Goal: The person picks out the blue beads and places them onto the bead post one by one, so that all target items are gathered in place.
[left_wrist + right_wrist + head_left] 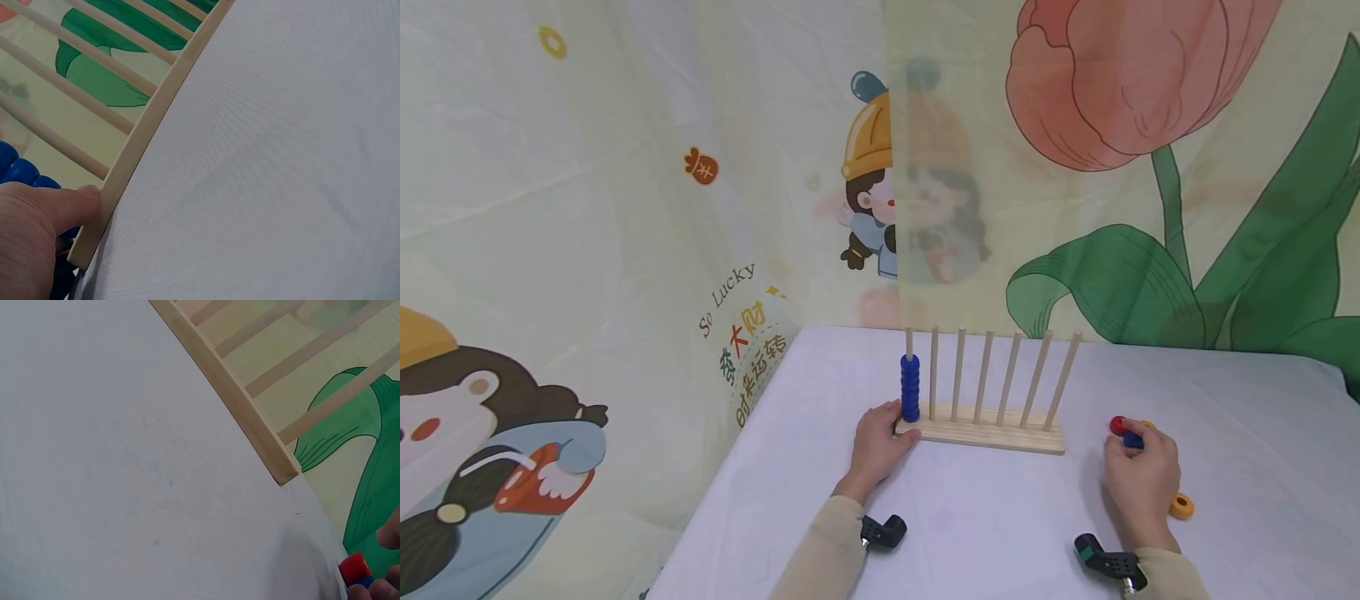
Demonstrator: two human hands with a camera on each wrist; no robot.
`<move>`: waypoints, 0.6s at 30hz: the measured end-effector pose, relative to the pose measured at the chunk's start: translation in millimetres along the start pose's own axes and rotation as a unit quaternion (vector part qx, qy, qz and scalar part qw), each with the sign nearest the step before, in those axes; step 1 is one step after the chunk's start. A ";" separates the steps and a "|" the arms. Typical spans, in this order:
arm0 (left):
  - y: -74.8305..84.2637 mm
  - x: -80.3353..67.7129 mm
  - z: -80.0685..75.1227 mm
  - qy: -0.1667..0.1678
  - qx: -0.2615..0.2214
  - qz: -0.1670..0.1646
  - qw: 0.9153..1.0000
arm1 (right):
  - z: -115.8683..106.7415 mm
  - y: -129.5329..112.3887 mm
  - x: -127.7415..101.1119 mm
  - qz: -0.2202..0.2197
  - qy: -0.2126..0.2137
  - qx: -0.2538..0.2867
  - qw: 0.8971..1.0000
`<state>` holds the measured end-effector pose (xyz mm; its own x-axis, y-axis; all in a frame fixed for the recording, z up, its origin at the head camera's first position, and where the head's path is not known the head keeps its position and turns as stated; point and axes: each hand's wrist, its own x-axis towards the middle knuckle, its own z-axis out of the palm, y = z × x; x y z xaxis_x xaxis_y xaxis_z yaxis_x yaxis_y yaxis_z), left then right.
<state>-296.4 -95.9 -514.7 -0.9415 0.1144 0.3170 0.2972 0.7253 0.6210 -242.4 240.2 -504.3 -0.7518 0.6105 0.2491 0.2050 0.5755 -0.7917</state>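
Note:
A wooden rack (pixel 992 433) with several upright pegs stands on the white table (pixel 1000 517). Several blue rings (pixel 910 387) are stacked on its leftmost peg. My left hand (pixel 901 429) grips the left end of the rack's base; in the left wrist view my thumb (pixel 62 209) presses the base edge (pixel 144 140) beside the blue rings (pixel 19 169). To the right of the rack, my right hand (pixel 1133 454) pinches a blue ring (pixel 1132 440) lying on the table next to a red ring (pixel 1117 426). The right wrist view shows the red ring (pixel 354 567) and my fingertips (pixel 378 590) at its corner.
An orange ring (pixel 1182 505) lies on the table just right of my right hand, and another yellowish ring (pixel 1147 425) peeks out behind the fingers. Printed fabric walls close off the back and left. Black wrist-camera mounts (pixel 883 531) sit at both cuffs.

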 end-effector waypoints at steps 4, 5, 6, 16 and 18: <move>-0.5 0.0 0.5 0.000 -0.001 0.001 1.000 | -2.7 2.9 1.8 0.010 -0.008 0.001 1.000; -0.7 0.2 0.8 -0.001 -0.002 0.001 1.000 | -3.4 3.4 2.5 0.012 -0.010 0.001 1.000; -0.8 0.3 1.0 -0.001 -0.002 0.001 1.000 | -4.0 3.7 3.1 0.016 -0.013 0.000 1.000; 0.4 0.5 0.7 0.002 -0.007 -0.004 1.000 | -6.2 4.9 6.9 0.030 -0.037 -0.021 0.999; 0.6 0.7 0.4 0.003 -0.006 -0.005 1.000 | -6.0 4.4 7.2 0.027 -0.040 -0.024 0.999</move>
<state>-296.9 -95.2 -514.4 -0.9434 0.1033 0.3151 0.2899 0.7180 0.6327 -243.2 250.4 -502.6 -0.7861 0.5969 0.1605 0.2747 0.5700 -0.7743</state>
